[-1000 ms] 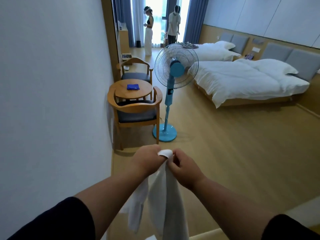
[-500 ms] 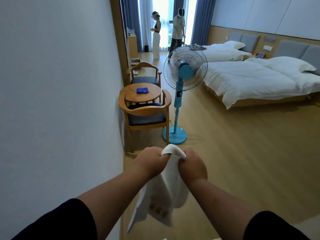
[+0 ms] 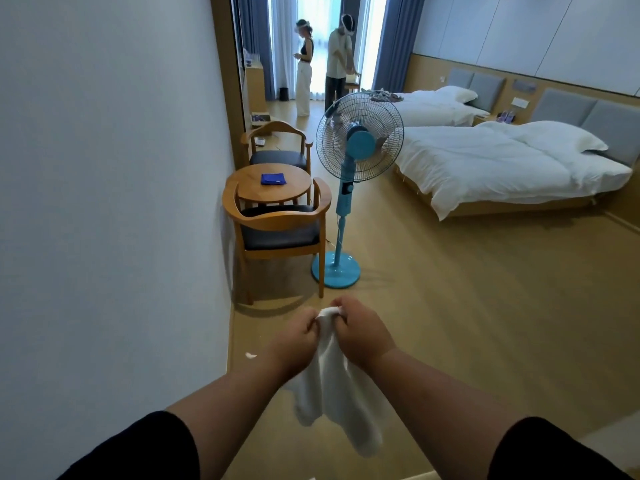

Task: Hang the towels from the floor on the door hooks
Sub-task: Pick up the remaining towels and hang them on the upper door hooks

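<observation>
— Holding what?
— Left hand (image 3: 300, 336) and right hand (image 3: 360, 332) both grip the white towel (image 3: 332, 393), fingers curled round its bunched top; it hangs above the floor, near the blue fan (image 3: 356, 147).

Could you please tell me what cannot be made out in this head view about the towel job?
- Door hooks: none in the head view, outside the frame.
- White towel: its top is bunched inside the left hand and right hand; any hanging loop is hidden.
- Other towels on the floor: none can be made out; the arms hide the floor below.
</observation>
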